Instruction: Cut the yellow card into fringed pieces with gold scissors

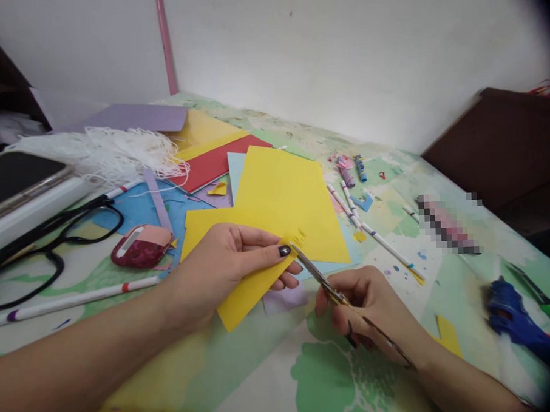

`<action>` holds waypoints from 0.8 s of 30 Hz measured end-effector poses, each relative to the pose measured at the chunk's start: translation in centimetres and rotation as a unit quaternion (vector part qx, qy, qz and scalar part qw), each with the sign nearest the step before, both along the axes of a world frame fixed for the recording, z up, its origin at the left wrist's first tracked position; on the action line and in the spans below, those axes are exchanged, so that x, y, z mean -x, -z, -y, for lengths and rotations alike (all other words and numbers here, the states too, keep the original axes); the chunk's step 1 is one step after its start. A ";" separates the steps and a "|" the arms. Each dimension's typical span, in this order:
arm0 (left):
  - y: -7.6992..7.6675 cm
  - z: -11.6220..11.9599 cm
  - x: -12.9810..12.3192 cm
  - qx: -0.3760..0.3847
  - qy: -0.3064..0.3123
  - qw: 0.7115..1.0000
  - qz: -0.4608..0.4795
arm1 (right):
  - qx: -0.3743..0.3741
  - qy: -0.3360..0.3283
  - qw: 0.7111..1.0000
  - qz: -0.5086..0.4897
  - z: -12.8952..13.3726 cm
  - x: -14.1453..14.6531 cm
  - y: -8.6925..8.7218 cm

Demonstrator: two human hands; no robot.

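My left hand [225, 257] pinches a yellow paper piece [243, 301] between thumb and fingers, holding it above the table. Thin dark strokes, perhaps fine cuts, show near the edge by my thumb. In my right hand [368, 305] is a slim pair of scissors [321, 280], its blades pointing up and left. Their tips meet the paper's edge just beside my left thumb; whether the blades are parted is too fine to make out. Behind my hands lies a larger yellow sheet [283, 187], over light blue paper [237, 171].
Left: white string [113, 152], black glasses [53, 246], a phone [19, 181] and a dark red case [142, 245]. Right: striped paper sticks [389, 249], small rolled papers [346, 171], a blue glue gun [512, 311] and a green-handled cutter [546, 297]. Red card [218, 163] lies behind.
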State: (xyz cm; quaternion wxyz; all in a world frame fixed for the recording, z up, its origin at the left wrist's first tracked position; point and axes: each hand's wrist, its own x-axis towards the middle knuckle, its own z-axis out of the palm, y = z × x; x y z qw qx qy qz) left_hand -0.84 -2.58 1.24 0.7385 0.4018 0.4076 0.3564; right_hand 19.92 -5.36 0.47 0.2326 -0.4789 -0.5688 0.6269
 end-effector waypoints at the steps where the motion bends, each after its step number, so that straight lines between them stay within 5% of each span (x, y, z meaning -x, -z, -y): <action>1: 0.0 0.0 0.0 0.001 -0.001 1.000 0.000 | -0.001 0.000 1.000 0.000 0.0 0.0 0.0; 24: 0.0 0.1 0.0 0.000 0.002 1.000 0.009 | -0.010 -0.014 0.999 -0.044 0.1 -0.1 0.1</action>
